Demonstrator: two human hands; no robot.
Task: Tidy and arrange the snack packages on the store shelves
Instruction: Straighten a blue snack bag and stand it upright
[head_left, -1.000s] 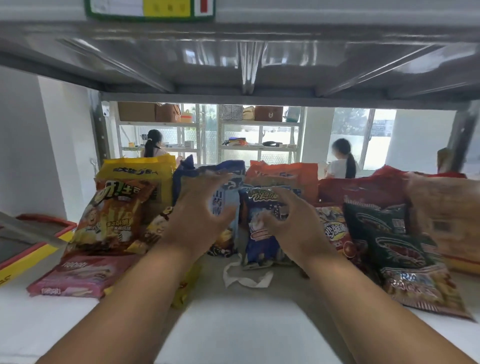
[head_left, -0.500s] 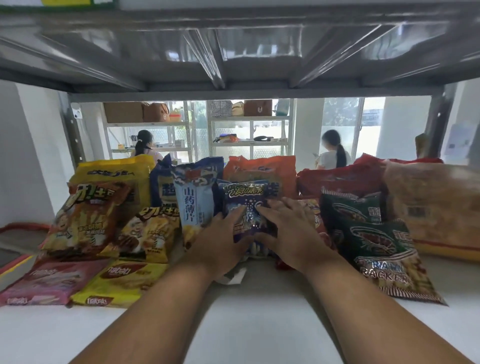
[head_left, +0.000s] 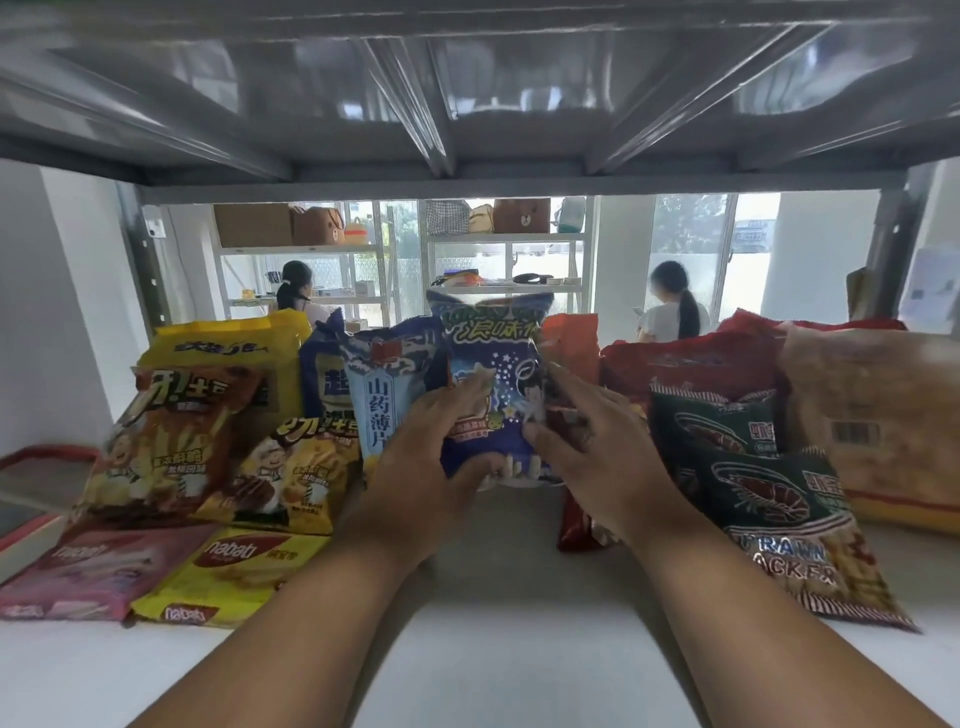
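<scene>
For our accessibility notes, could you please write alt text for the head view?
Two hands, left hand and right hand, hold a blue snack bag upright on a white shelf, with other snack bags standing and lying on both sides.

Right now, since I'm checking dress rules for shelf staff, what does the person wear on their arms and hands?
Nothing shows on either: the left hand and the right hand are bare, without gloves. Both forearms are bare up to the picture's lower edge; no sleeve, watch, bracelet or ring is visible.
</scene>
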